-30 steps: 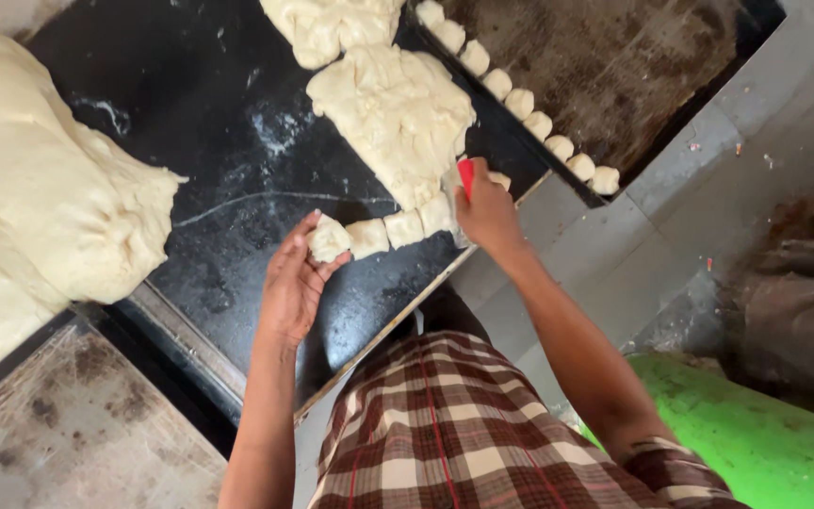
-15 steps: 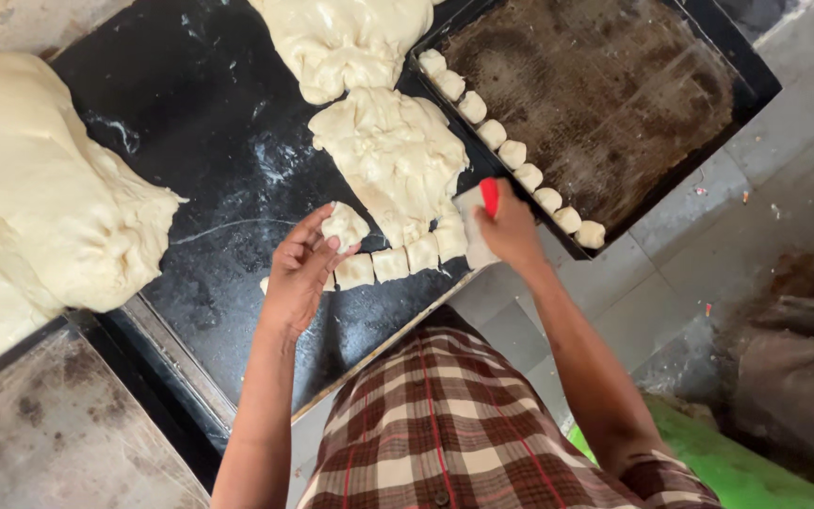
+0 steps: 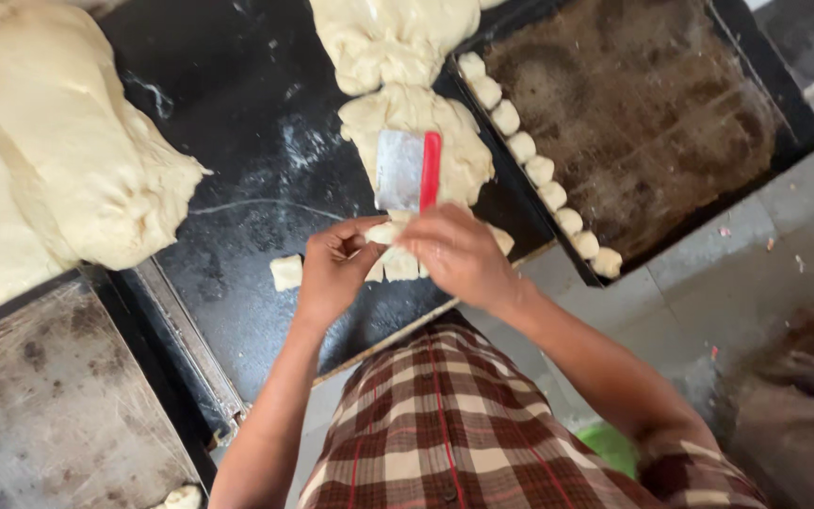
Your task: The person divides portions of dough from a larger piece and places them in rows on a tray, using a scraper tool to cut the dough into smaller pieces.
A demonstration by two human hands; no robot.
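My right hand (image 3: pixel 459 253) grips a dough scraper (image 3: pixel 407 172) with a red handle and a metal blade, held flat over the pale dough strip (image 3: pixel 414 132). My left hand (image 3: pixel 333 269) pinches a small cut dough piece (image 3: pixel 385 232) next to the right hand. More cut pieces (image 3: pixel 400 266) lie under both hands on the black worktop (image 3: pixel 237 141). One loose piece (image 3: pixel 285 271) sits left of my left hand.
A dark baking tray (image 3: pixel 652 113) at the right holds a row of cut dough pieces (image 3: pixel 539 170) along its near edge. A big dough mass (image 3: pixel 58 170) lies at the left. Another worn tray (image 3: pixel 49 415) sits at lower left.
Both hands came together at the cut pieces. The scraper lifted off the dough and now lies flat above it. One piece stays behind at the left.
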